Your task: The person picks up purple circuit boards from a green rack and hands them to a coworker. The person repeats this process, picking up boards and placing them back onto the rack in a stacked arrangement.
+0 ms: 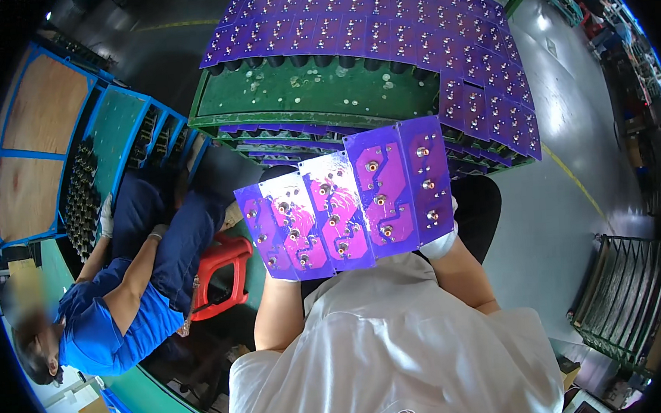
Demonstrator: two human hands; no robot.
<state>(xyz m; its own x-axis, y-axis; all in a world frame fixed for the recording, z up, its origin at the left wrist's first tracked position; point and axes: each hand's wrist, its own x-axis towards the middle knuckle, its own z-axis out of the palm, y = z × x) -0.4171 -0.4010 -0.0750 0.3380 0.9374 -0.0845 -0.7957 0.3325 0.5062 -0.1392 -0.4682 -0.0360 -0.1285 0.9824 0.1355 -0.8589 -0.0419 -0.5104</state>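
A row of purple boards (349, 205) is held up before the chest, near a green rack (265, 94) covered with similar boards. Its right edge is gripped by the gloved right hand (442, 244); the left hand is hidden behind, so its grip cannot be told.

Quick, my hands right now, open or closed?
Left hand: hidden behind the purple boards; grip can't be told.
Right hand: gloved, at their right edge, seemingly supporting them; fingers mostly hidden.
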